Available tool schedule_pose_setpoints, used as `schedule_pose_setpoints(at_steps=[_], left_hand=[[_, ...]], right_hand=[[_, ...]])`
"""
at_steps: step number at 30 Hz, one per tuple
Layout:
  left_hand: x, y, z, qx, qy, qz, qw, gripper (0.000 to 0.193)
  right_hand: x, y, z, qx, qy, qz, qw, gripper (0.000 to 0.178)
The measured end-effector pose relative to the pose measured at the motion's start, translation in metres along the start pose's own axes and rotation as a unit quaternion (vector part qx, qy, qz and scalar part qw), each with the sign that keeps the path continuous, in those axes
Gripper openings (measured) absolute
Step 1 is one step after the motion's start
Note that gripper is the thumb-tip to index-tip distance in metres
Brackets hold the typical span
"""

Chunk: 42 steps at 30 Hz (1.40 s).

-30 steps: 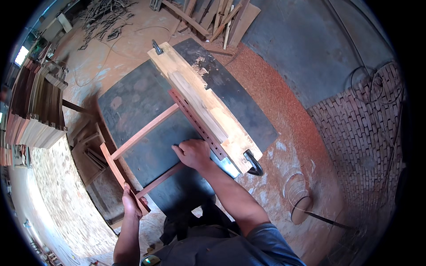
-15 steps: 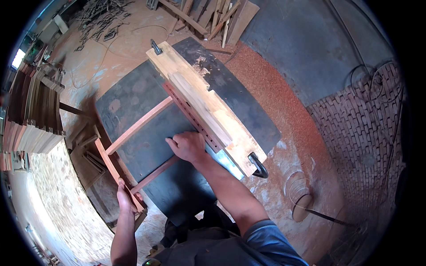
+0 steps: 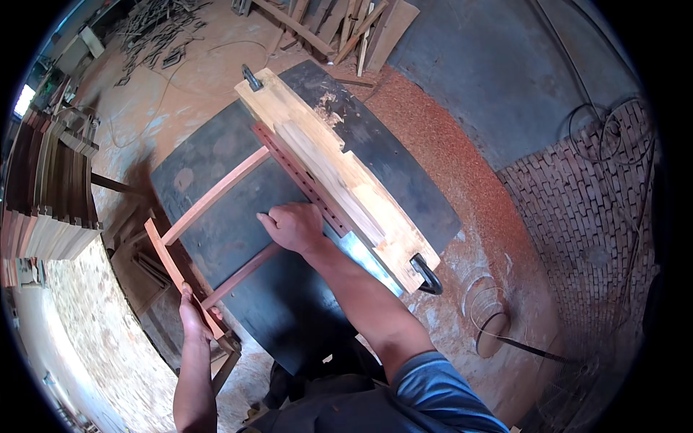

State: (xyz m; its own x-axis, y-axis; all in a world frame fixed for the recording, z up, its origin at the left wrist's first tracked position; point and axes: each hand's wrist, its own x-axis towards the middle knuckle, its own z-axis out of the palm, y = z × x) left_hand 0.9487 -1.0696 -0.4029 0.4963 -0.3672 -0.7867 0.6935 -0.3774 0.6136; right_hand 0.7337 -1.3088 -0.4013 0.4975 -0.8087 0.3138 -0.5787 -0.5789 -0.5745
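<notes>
A reddish wooden frame [image 3: 216, 196] lies across a dark tabletop [image 3: 180, 177], with two crosspieces joining a left bar [image 3: 166, 256] and a right bar dotted with slots or holes [image 3: 299, 177]. My left hand [image 3: 196, 315] grips the left bar near its lower end, beyond the table's edge. Over the lower crosspiece [image 3: 242, 276], close to the slotted bar, my right hand [image 3: 294, 227] is closed with the thumb pointing left; its palm side is hidden. Beside the slotted bar runs a pale wooden board [image 3: 393, 252], held by black clamps at its far end [image 3: 251, 78] and near end [image 3: 427, 278].
Wood shavings [image 3: 328, 112] lie on the table beyond the board. Stacked timber [image 3: 54, 187] stands at left, and loose planks [image 3: 354, 36] lean at the back. Reddish sawdust [image 3: 433, 137] covers floor to the right, near a round disc [image 3: 493, 335] and bricks [image 3: 592, 195].
The reddish frame has slid slightly left, along with both hands, and a little away from the clamped board. The view has shifted slightly too.
</notes>
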Motion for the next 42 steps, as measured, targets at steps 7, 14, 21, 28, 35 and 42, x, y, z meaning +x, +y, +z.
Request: schedule_pose_setpoints(at_steps=[7, 14, 21, 28, 35, 42], left_hand=[[0.002, 0.019, 0.013, 0.011, 0.011, 0.012, 1.0, 0.048], [0.024, 0.031, 0.005, 0.004, -0.006, -0.004, 1.0, 0.047], [0.04, 0.043, 0.005, 0.007, -0.005, 0.0, 1.0, 0.046], [0.042, 0.057, 0.015, 0.01, -0.004, 0.014, 1.0, 0.045], [0.056, 0.067, 0.014, 0.007, -0.008, 0.019, 1.0, 0.046], [0.072, 0.077, 0.013, 0.004, -0.016, 0.025, 1.0, 0.045]], right_hand=[[0.018, 0.0, 0.011, 0.013, 0.068, -0.033, 0.997, 0.041], [0.033, -0.002, 0.018, 0.02, 0.032, -0.007, 0.999, 0.038], [0.05, -0.004, 0.023, 0.016, 0.035, -0.01, 0.999, 0.037], [0.063, -0.005, 0.03, 0.018, 0.018, 0.005, 1.0, 0.038], [0.077, -0.006, 0.037, 0.016, 0.002, 0.015, 1.0, 0.039], [0.09, -0.004, 0.051, 0.005, 0.075, -0.025, 0.997, 0.04]])
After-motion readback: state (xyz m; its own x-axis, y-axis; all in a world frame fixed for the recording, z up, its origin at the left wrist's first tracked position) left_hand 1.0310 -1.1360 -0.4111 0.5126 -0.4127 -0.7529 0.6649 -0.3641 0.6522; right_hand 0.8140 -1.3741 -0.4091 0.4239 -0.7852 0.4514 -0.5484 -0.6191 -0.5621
